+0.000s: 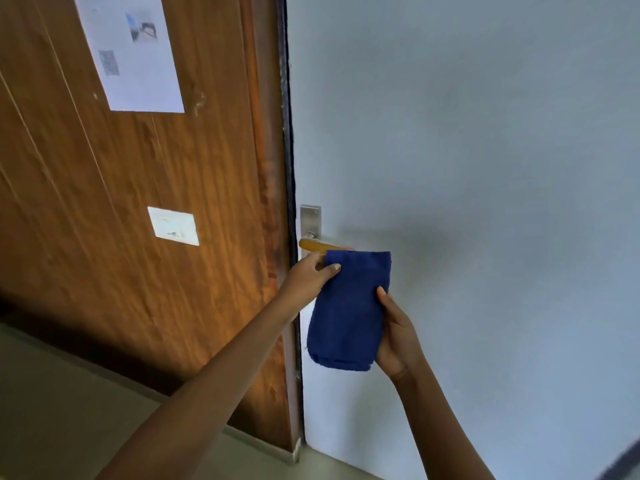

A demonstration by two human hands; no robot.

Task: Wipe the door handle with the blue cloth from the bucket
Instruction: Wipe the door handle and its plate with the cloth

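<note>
Two bare forearms reach up from the bottom of the frame toward a pale door, both hands closed on a folded blue cloth (349, 310). The left hand (310, 275) pinches the cloth's upper left corner between thumb and fingers; the right hand (398, 336) cups its lower right edge, thumb pressed on the front face. The cloth's top edge sits just at the door handle (317, 245), a lever with an amber-toned grip below a steel backplate (310, 219), and covers the lever's free end (whether it actually touches cannot be told). The cloth looks soft, light and limp, a thick towelling that will likely drape and wrap readily around the lever; gripping it through the folds, with the palm closed round the handle, seems the surest hold. The lever itself appears rigid and smooth. At left stands a wood-grain panel (138, 237) bearing a posted paper notice (131, 53).
</note>
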